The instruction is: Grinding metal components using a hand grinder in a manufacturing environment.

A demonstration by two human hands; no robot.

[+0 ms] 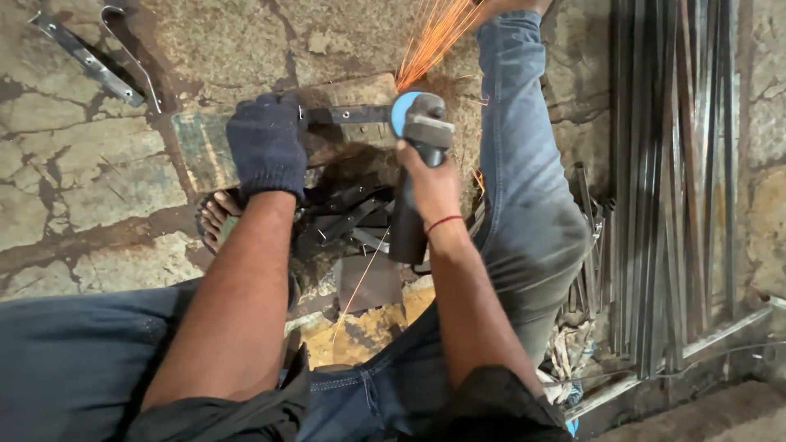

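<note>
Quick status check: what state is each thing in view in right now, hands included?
Left hand: gloved, pressing the metal strip onto the wooden block.
Right hand: bare, gripping the angle grinder.
Angle grinder: running, disc on the strip.
Sparks: spraying away from the person.
Metal strip: flat on the block, being ground.
Long metal bars: lying stacked, untouched.

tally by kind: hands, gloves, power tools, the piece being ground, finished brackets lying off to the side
Hands: 2 (left hand, right hand)
Gloves: 1, dark knit, on the left hand
Angle grinder: 1
Metal strip being ground: 1
Loose brackets top left: 2
Total: 7
</note>
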